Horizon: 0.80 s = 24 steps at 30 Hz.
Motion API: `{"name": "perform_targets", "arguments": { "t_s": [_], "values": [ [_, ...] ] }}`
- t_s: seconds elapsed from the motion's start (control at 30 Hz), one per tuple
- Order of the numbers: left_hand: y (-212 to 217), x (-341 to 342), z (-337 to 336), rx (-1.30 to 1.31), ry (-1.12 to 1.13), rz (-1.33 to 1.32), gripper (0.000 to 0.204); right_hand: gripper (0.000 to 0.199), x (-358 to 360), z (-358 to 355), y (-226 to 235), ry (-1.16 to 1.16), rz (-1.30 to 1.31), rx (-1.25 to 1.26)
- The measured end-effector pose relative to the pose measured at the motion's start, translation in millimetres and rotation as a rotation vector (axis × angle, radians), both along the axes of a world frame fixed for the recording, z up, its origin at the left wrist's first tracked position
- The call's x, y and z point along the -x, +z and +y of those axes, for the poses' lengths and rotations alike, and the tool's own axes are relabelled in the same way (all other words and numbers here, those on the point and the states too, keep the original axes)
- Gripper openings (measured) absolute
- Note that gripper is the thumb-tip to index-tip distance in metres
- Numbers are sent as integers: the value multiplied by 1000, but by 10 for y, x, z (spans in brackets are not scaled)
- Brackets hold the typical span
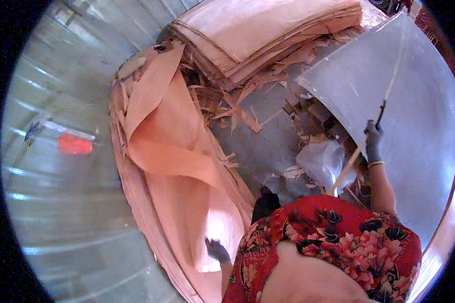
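Observation:
My right hand (pixel 374 140), in a grey glove, is closed round a long thin wooden stick (pixel 348 169). The stick runs from beside my red flowered clothing up across a grey metal-looking tabletop (pixel 414 136); a dark section (pixel 382 111) shows just above my fist. Lower down, my left hand (pixel 217 250), also gloved, lies against a thin wood veneer sheet (pixel 172 166) with its fingers stretched out. That sheet curls and folds over on itself, on top of a long stack of veneer (pixel 131 187) at my left.
A thick pile of flat veneer sheets (pixel 268 25) stands at the far side. Torn veneer strips (pixel 247 118) litter the grey floor (pixel 268 146). Clear plastic (pixel 322 159) lies beside the table. A corrugated wall (pixel 86 202), with an orange-red patch (pixel 76 144), borders the left.

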<state>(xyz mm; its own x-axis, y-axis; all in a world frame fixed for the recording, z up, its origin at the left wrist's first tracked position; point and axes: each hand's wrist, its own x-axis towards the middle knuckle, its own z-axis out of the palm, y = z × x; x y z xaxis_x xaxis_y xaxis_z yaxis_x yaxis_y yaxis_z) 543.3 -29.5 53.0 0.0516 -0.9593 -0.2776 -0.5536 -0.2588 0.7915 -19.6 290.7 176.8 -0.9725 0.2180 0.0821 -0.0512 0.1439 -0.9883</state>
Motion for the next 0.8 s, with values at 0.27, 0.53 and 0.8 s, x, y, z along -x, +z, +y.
{"name": "perform_targets", "arguments": {
  "t_s": [0.27, 0.53, 0.8],
  "values": [
    [837, 3133, -2373, 60, -549, 454, 39, 19, 766, -2468, 432, 227, -136, 158],
    [777, 4113, -3464, -249, -645, 511, 45, 20, 2165, -4515, -336, 375, -296, -167],
    [769, 5883, -4491, -470, -1183, 305, 48, 18, 2935, -6236, -1097, 495, -70, -370]
  ]
}}
